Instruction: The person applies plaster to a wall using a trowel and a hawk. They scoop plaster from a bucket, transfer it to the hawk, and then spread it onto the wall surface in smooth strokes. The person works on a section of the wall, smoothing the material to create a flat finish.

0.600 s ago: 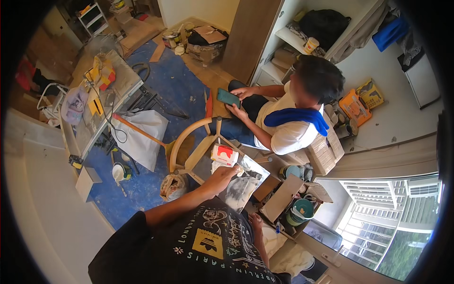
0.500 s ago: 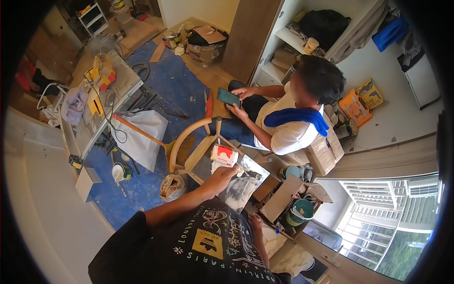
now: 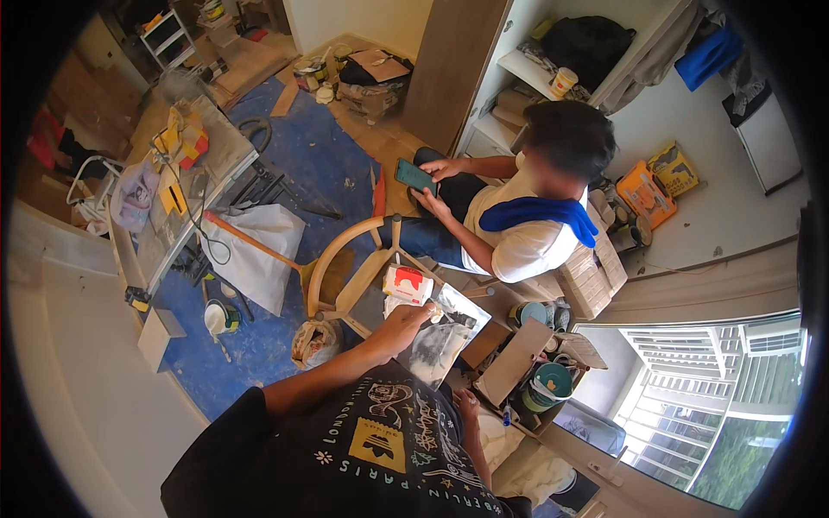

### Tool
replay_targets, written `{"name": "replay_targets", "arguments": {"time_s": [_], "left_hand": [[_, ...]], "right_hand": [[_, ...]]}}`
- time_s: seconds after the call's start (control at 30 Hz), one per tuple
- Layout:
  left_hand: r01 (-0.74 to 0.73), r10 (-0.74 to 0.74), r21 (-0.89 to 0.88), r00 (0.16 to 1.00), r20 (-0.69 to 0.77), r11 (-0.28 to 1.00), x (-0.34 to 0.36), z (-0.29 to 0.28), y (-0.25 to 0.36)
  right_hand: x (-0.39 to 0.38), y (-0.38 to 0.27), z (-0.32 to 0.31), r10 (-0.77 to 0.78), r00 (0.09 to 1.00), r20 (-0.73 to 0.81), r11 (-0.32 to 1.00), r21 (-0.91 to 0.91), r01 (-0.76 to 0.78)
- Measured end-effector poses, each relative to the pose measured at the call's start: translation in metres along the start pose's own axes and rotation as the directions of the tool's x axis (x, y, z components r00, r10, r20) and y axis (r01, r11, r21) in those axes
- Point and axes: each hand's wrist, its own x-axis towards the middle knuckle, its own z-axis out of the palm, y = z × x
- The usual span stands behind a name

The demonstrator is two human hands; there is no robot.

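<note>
One hand (image 3: 406, 324) — touching grey board (image 3: 440, 341), chair-top

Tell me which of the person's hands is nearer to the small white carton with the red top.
Left. The left hand rests on the smeared board just below the small white carton with the red top; the right hand hangs lower, beside the shirt, farther off.

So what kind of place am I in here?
Probably a room being renovated or painted: blue floor covering, paint tubs by the window, and a cluttered workbench. Your left hand rests on a smeared board.
</note>
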Motion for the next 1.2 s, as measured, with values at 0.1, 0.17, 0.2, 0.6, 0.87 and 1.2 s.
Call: {"name": "replay_targets", "arguments": {"time_s": [0.1,0.17,0.2,0.6,0.87,1.2], "left_hand": [[0.002,-0.002,0.023,1.0,-0.006,1.0,0.0,0.0,0.0],[-0.013,0.014,0.018,1.0,-0.019,1.0,0.0,0.0,-0.002],[-0.005,0.006,0.025,1.0,-0.011,1.0,0.001,0.0,-0.004],[-0.053,0.053,0.025,0.999,-0.004,0.998,0.004,0.006,-0.016],[-0.021,0.002,0.149,0.992,0.13,0.989,-0.004,0.028,-0.021],[0.07,-0.084,0.129,0.991,0.108,0.989,-0.002,0.011,-0.002]], "right_hand": [[-0.002,-0.002,0.002,0.007,1.0,-0.008,1.0,0.001,-0.007],[-0.004,-0.004,0.004,0.009,1.0,-0.018,1.0,-0.011,-0.009],[-0.002,-0.002,0.002,0.001,1.0,-0.014,1.0,-0.01,-0.001],[-0.002,-0.001,-0.007,-0.028,1.0,-0.015,0.999,-0.038,0.027],[-0.017,-0.001,-0.013,-0.023,0.998,0.058,0.998,0.053,0.02],[0.006,-0.012,-0.028,0.048,0.998,0.033,0.999,0.025,-0.049]]}}
